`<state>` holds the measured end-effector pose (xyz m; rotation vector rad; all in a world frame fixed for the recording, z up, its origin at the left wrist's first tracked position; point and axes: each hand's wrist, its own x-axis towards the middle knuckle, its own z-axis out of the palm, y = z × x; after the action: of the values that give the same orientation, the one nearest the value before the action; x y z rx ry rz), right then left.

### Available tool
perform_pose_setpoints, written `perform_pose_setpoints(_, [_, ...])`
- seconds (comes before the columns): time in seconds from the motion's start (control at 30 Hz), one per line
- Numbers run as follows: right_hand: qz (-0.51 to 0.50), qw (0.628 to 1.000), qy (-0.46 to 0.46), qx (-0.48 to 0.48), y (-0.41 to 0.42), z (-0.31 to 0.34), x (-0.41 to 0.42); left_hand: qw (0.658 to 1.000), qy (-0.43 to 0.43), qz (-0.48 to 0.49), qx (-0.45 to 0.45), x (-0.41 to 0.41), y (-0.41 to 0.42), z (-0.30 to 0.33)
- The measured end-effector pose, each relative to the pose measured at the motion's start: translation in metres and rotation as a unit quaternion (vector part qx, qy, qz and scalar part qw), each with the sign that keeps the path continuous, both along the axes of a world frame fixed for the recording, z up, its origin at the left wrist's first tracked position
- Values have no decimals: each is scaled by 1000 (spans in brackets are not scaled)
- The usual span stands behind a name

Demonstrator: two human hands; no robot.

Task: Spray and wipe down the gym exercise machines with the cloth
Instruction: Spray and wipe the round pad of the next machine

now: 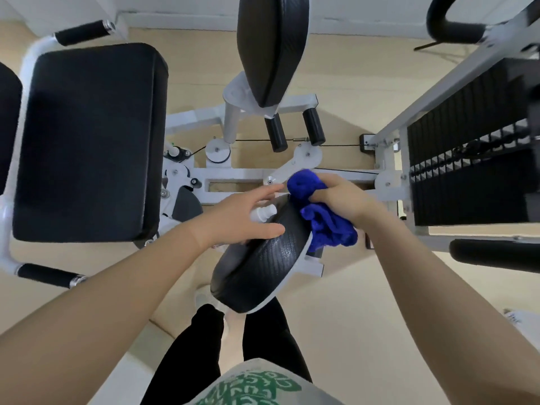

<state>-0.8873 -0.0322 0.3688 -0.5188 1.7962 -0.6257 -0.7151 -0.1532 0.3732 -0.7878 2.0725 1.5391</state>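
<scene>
A black oval thigh pad [260,273] of the white-framed machine tilts in front of me at the centre. My right hand [342,200] grips a bunched blue cloth [324,226] and holds it against the pad's upper right edge. My left hand [242,217] is at the pad's upper left, with a small white spray bottle [263,214] held between thumb and fingers; the bottle's body is mostly hidden by the hand.
A large black seat cushion [87,141] with foam-grip handles fills the left. A second oval pad [271,45] stands at the top centre. The black weight stack [467,159] in its white frame is on the right. My legs stand below the pad.
</scene>
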Motion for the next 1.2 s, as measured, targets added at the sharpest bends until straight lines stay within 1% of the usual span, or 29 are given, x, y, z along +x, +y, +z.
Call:
perform_pose_setpoints(0.03, [6, 1000, 6, -30, 0, 16, 3, 1000, 10, 2, -10, -2, 0, 1])
perform_pose_setpoints(0.07, [13, 998, 39, -45, 1, 26, 11, 1000, 11, -2, -20, -2, -1, 5])
perform_pose_setpoints(0.13, [37, 985, 160, -48, -6, 28, 27, 999, -14, 9, -31, -4, -3, 8])
perform_pose_setpoints(0.2, [43, 952, 303, -31, -8, 25, 45, 998, -35, 15, -42, -4, -4, 14])
perform_pose_setpoints(0.27, [78, 909, 408, -24, 2, 27, 61, 998, -27, 3, -61, -4, -8, 19])
perform_pose_setpoints(0.37, [105, 850, 508, -92, 37, 31, 103, 997, 5, -15, -78, -3, -10, 28])
perform_pose_setpoints(0.43, [85, 819, 554, -121, 64, 19, 135, 995, 10, -32, -90, 0, -7, 31])
perform_pose_setpoints(0.47, [67, 810, 570, -122, 78, 10, 152, 994, 21, -44, -96, 3, -3, 33])
perform_pose_setpoints(0.53, [39, 805, 578, -126, 97, -11, 183, 989, 84, -73, -101, 10, 3, 32])
perform_pose_setpoints(0.6, [5, 820, 560, -122, 100, -24, 215, 973, 165, -131, -97, 22, 8, 28])
perform_pose_setpoints(0.67, [-47, 835, 540, -98, 91, -24, 234, 960, 204, -161, -103, 30, 6, 25])
perform_pose_setpoints(0.73, [-82, 833, 543, -64, 81, -20, 237, 952, 206, -184, -129, 30, 2, 22])
perform_pose_setpoints(0.77, [-83, 830, 548, -61, 80, -20, 234, 945, 201, -206, -157, 27, 2, 23])
perform_pose_setpoints(0.83, [-63, 821, 562, -80, 85, -23, 224, 930, 197, -237, -203, 21, -2, 27])
perform_pose_setpoints(0.87, [-50, 820, 564, -87, 90, -23, 219, 928, 191, -242, -210, 16, -4, 31])
perform_pose_setpoints(0.93, [-38, 819, 567, -79, 97, -23, 199, 926, 161, -264, -218, 3, -12, 42])
perform_pose_setpoints(0.97, [-44, 816, 573, -66, 98, -22, 186, 913, 138, -299, -239, -3, -15, 47])
perform_pose_setpoints(1.0, [-56, 810, 581, -56, 98, -19, 173, 886, 111, -354, -280, -10, -16, 53])
perform_pose_setpoints(1.03, [-79, 804, 587, -57, 93, -14, 165, 844, 84, -413, -333, -14, -16, 55])
perform_pose_setpoints(1.07, [-107, 799, 587, -71, 85, -9, 161, 804, 72, -449, -383, -15, -15, 54])
perform_pose_setpoints(1.1, [-129, 797, 582, -93, 73, -6, 160, 782, 73, -452, -424, -14, -17, 50])
perform_pose_setpoints(1.13, [-151, 803, 565, -117, 59, -3, 162, 780, 83, -427, -449, -11, -17, 47])
perform_pose_setpoints(1.17, [-189, 814, 533, -134, 44, -2, 166, 792, 98, -389, -461, -8, -19, 44])
perform_pose_setpoints(1.2, [-247, 825, 490, -134, 31, -4, 170, 808, 116, -347, -462, -5, -20, 41])
